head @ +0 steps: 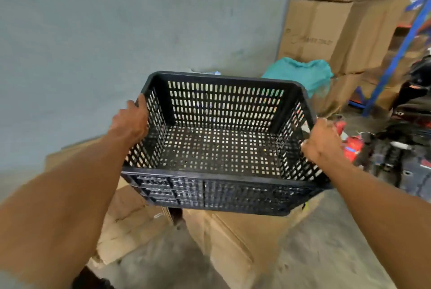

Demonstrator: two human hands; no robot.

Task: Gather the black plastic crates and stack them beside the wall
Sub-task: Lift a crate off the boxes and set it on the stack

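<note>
Left hand [133, 120] and right hand [323, 141] curl over side rims of black plastic crate [221, 193], held mid-air at centre. Cardboard boxes [233, 237] on floor [314, 253] beneath, 6 o'clock. Grey wall [116, 32] 11 o'clock; teal bag [300, 74], stacked cartons [338, 32] 1 o'clock.

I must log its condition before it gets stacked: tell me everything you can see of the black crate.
The black crate is a rectangular, open-topped box of what looks like hard plastic, its walls and floor pierced by slots. It is empty and upright, held in the air above cardboard boxes, near the grey wall. The left hand grips its left rim, the right hand its right rim.
</note>
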